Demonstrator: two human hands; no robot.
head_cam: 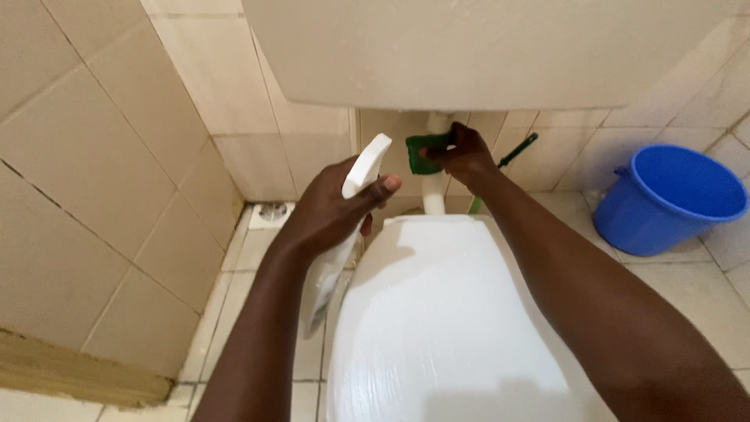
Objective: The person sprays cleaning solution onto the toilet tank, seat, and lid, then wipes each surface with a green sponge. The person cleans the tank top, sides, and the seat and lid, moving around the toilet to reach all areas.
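Gripping: right hand [469, 156] pinches green sponge [426, 150] | left hand [332, 211] clasps spray bottle [355, 195]

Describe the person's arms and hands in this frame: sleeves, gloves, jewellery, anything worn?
Both arms are bare as far up as the view shows: no sleeves in frame. The left hand and right hand wear no gloves. No watch, bracelet or ring is visible on either wrist or on the fingers that show. No markings or bandages can be seen on the forearms.

Tiled walls [101, 156] — blue bucket [664, 199].
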